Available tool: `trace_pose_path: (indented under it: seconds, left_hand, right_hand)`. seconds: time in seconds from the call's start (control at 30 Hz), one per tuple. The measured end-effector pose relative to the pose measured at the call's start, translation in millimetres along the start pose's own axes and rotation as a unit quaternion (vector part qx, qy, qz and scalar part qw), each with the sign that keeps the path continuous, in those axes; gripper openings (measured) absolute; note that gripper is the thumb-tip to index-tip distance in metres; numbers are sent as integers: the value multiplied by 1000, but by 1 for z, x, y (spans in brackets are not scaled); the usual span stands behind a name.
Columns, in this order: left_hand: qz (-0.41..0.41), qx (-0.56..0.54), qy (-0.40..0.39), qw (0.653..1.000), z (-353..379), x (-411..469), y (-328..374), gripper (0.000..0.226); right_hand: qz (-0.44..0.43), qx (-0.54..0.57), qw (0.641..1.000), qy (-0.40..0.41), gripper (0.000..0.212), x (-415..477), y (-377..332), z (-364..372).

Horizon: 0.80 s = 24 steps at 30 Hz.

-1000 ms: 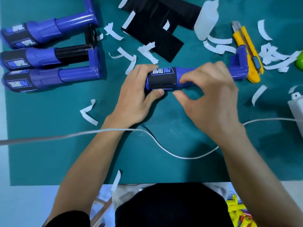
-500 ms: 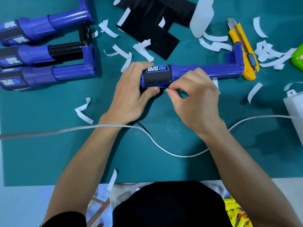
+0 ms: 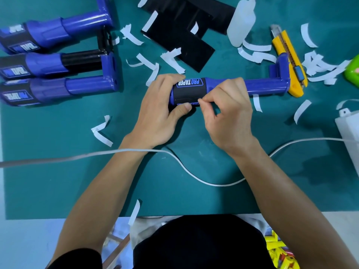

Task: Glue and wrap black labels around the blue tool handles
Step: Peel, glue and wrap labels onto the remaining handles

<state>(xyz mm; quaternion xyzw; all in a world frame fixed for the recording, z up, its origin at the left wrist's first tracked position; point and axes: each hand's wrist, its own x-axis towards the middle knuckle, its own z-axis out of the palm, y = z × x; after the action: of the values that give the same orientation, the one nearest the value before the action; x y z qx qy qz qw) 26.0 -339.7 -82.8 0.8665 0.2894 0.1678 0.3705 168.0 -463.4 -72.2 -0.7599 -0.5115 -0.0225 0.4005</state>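
Left hand (image 3: 159,111) clamped around the butt end of the blue tool handle (image 3: 264,85), thumb underneath. Right hand (image 3: 227,111) lay over the shaft just right of the black label (image 3: 188,92), thumb and forefinger pinching the label's lower edge. The handle ran left-right between both hands over the green bench (image 3: 58,171), T-head pointing right, just beside the yellow utility knife (image 3: 287,53). Three more handles (image 3: 58,61) lay well apart at upper left. Black label sheets (image 3: 184,35) and glue bottle (image 3: 240,22) sat beyond the hands.
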Motion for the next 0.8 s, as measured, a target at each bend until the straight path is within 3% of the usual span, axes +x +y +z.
trace_pose_path:
  seconds: [0.33, 0.53, 0.8]
  left_hand:
    - [-27, -18, 8, 999, 3, -3, 3, 47]
    - [-28, -26, -3, 999, 1, -3, 3, 48]
    - [-56, -19, 26, 998, 5, -3, 10, 49]
  right_hand:
    - [55, 33, 998, 16, 19, 2, -2, 2]
    - [146, 62, 987, -36, 41, 7, 5, -5]
    - [185, 77, 979, -44, 34, 7, 3, -4]
